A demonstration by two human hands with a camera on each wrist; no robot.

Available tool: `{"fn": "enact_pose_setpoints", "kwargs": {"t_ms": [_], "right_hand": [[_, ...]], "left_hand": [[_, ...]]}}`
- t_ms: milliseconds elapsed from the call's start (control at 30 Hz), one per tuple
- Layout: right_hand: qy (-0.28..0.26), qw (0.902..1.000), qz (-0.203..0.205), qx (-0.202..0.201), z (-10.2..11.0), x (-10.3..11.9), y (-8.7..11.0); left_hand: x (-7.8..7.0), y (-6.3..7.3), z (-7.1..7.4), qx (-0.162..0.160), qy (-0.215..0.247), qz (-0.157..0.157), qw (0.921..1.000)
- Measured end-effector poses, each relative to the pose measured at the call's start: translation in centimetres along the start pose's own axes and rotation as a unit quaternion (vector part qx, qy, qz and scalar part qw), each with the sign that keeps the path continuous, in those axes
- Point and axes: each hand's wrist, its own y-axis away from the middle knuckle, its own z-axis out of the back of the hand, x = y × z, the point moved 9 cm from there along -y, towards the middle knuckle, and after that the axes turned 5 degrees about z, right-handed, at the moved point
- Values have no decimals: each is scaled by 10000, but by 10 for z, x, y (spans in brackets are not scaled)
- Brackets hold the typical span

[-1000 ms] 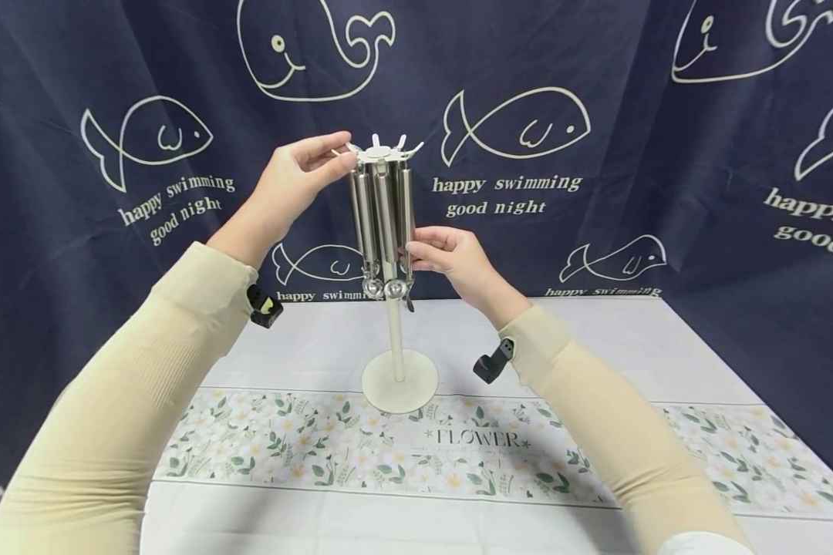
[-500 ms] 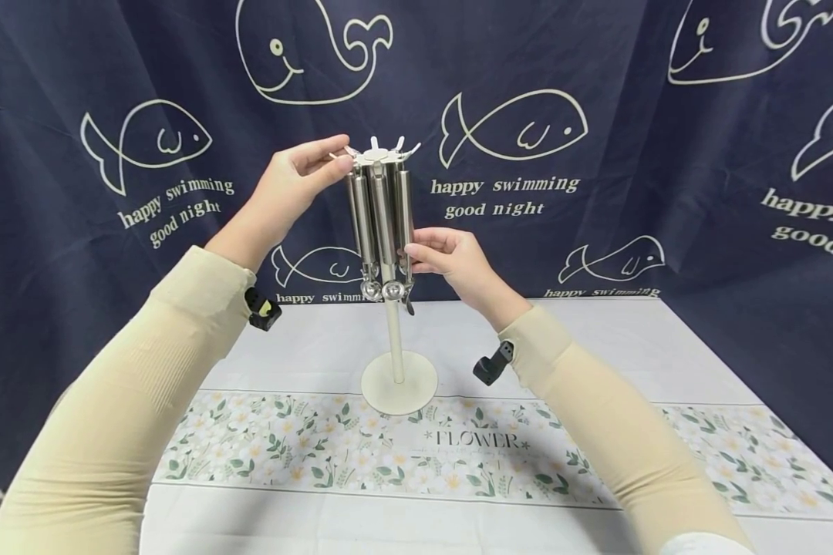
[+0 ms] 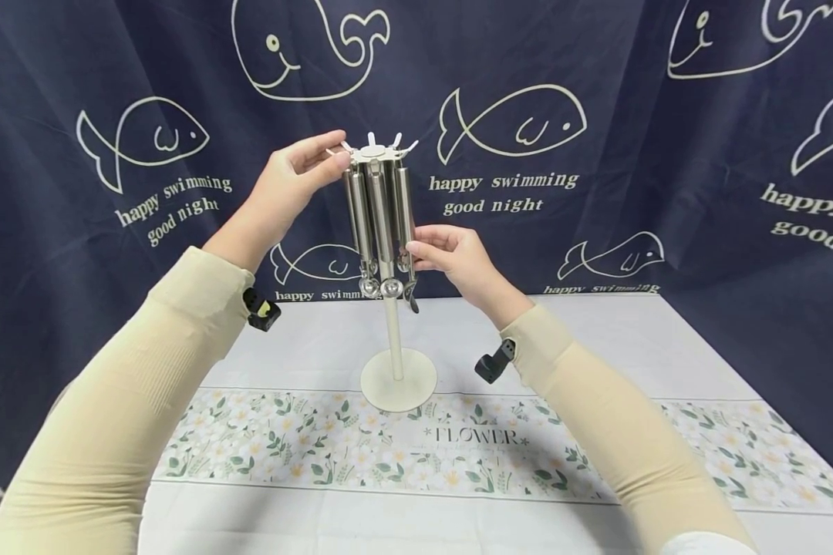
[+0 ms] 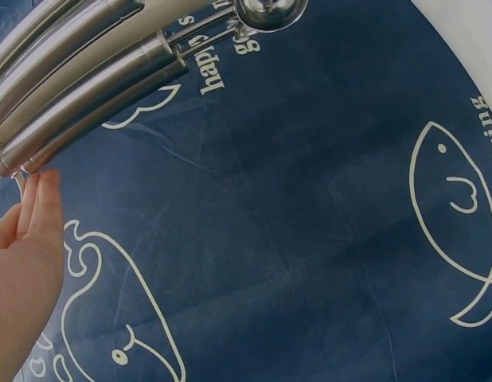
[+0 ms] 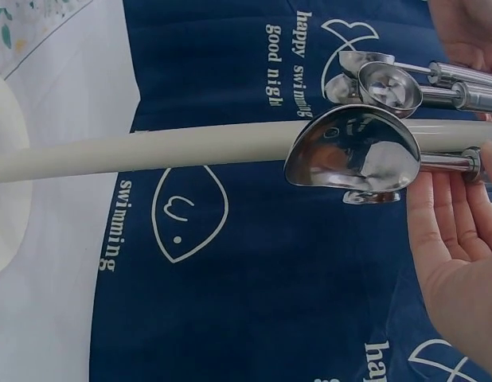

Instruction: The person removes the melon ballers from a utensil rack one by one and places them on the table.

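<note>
A white utensil rack (image 3: 393,331) with a round base stands on the table, several steel scoops hanging from its star-shaped top. At that top, my left hand (image 3: 301,169) pinches a hook at the left side between thumb and fingers; in the left wrist view its fingertips (image 4: 47,187) meet the upper ends of the handles. My right hand (image 3: 454,254) holds the lower handle of the rightmost scoop (image 5: 353,147), thumb in front and fingers behind. This scoop has a wide oval bowl. Beside it hang round-bowled scoops (image 5: 389,89). The handle's upper end stays near the rack's top.
A white tablecloth with a floral band (image 3: 284,439) covers the table (image 3: 527,331). Behind it hangs a dark blue curtain (image 3: 632,177) with white fish and whale drawings. Black wrist cameras (image 3: 496,361) sit on both sleeves.
The lower end of the rightmost scoop has swung slightly outward to the right in my right hand. The rack's top appears a little further left, my left hand with it.
</note>
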Motion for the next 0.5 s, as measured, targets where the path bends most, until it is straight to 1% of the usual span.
{"fn": "enact_pose_setpoints", "kwargs": {"t_ms": [233,367,500], "right_hand": [[30,10000,13,-29,3,3,0],[89,9999,7,-60,6,5,1],[78,9999,13,-103,8,7,1]], "left_hand": [[2,-1,1,-49,47,27,10000],[2,-1,1,-64,135,-21,9999],[2,0,0,-36,257,-4,9997]]}}
